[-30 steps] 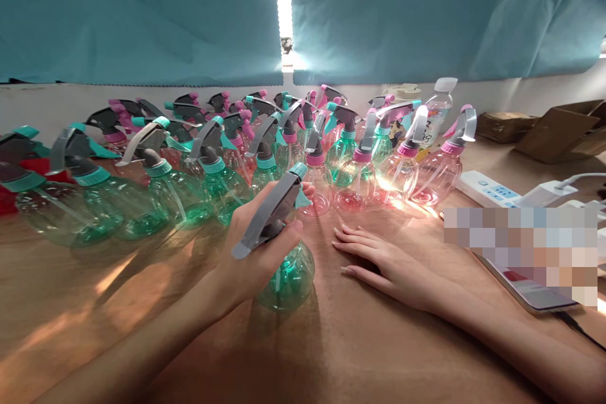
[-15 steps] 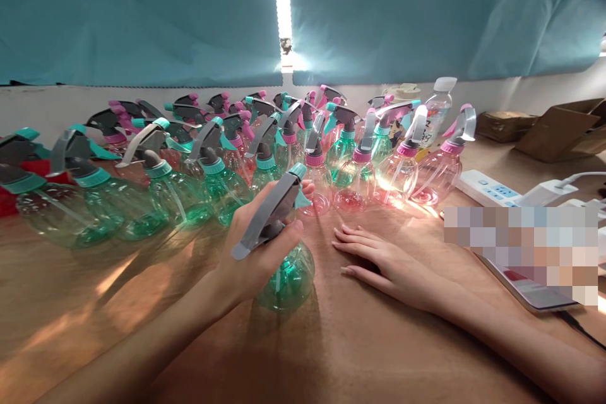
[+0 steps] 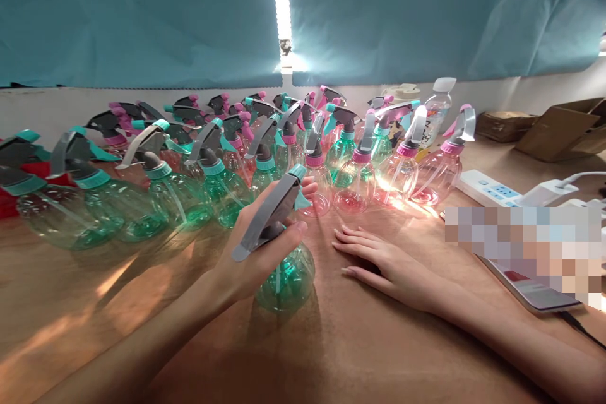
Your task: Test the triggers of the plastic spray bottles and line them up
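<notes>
Head view: compared with the earlier frames, we find both hands and the held bottle almost unchanged; only a very slight shift shows at the left hand. At the left of the frame, we see green spray bottles (image 3: 177, 199) in an angled row, each clear body containing a pale dip tube; we cannot tell whether they hold liquid. At the center, the left hand (image 3: 267, 265) is closed around the neck of the green held bottle (image 3: 291, 281), which stands on the table (image 3: 369, 353) with a pale tube inside. Right of it, behind the hands, we see pink spray bottles (image 3: 353, 186), also with tubes inside. At right of center, the right hand (image 3: 379, 259) holds nothing; it lies palm down on the table, fingers slightly spread. Behind the pink group stands a clear white-capped bottle (image 3: 440, 104), contents unclear. Toward the right edge, we locate a power strip (image 3: 487, 188), a phone (image 3: 540, 295) and, in back, an open cardboard box (image 3: 553, 132).
</notes>
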The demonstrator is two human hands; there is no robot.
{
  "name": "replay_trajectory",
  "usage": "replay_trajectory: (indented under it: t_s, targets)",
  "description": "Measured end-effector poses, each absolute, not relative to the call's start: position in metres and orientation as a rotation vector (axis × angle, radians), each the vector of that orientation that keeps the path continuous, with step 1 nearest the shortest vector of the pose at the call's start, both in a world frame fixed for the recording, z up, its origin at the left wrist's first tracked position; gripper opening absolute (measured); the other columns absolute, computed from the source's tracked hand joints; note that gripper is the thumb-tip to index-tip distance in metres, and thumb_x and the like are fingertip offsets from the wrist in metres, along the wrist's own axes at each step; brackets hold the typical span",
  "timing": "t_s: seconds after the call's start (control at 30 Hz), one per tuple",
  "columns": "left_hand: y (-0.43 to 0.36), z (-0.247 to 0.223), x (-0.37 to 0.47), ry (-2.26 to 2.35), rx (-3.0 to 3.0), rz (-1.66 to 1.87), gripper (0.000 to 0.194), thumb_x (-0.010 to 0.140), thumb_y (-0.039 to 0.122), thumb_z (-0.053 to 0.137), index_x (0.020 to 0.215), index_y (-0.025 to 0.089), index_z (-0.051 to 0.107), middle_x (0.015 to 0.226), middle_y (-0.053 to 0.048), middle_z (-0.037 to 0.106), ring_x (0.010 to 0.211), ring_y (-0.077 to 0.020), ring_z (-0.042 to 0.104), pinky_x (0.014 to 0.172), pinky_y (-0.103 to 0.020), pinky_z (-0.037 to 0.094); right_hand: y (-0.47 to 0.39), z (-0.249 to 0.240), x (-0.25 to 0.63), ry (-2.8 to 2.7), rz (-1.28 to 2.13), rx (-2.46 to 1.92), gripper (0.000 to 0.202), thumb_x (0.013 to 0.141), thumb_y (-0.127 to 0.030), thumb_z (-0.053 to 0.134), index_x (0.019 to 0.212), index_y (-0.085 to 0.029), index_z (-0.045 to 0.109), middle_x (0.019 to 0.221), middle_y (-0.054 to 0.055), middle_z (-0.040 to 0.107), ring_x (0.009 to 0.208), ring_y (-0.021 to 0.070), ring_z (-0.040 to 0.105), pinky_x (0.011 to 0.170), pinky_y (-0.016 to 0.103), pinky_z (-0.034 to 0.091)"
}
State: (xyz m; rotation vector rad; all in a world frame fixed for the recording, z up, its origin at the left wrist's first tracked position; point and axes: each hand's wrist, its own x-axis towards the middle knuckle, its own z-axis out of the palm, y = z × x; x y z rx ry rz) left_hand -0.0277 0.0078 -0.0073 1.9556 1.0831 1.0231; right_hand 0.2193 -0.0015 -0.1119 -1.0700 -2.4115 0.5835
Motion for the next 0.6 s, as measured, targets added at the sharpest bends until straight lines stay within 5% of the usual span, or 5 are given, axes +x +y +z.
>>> replay_trajectory:
  t_s: [0.1,0.33,0.6]
  targets:
    - [0.0059,-0.0102,-0.0260,1.139,1.927,1.053,0.035,0.085,0.028,0.055,0.120,0.025,0.057,0.081,-0.001,0.067,0.062,-0.0158,0.057,0.064,-0.032,0.052,-0.0014,-0.1121,0.2193,-2.415,0.585,-1.071,0.048,0.097,-0.044,0.049,0.141,-0.025,0.048,0.148,0.006,0.046,0.141,0.0259,0.034,0.116,0.050,0.030]
    - [0.0014,-0.0082,-0.0201,1.304,2.071,1.153,0.017,0.085,0.029,0.052,0.098,0.022,0.060,0.078,0.000,0.059,0.069,-0.0166,0.056,0.061,-0.030,0.044,-0.0015,-0.1120,0.2193,-2.415,0.589,-1.076,0.048,0.097,-0.044,0.048,0.141,-0.025,0.049,0.147,0.006,0.047,0.141,0.0260,0.033,0.116,0.049,0.030]
    - [0.0002,-0.0129,-0.0184,1.275,2.042,1.171,0.031,0.089,0.027,0.050,0.117,0.023,0.061,0.077,0.001,0.057,0.060,-0.0139,0.049,0.060,-0.029,0.044,-0.0016,-0.1107,0.2184,-2.435,0.581,-1.087,0.050,0.097,-0.045,0.047,0.141,-0.022,0.048,0.148,0.007,0.046,0.142,0.0258,0.032,0.116,0.049,0.029]
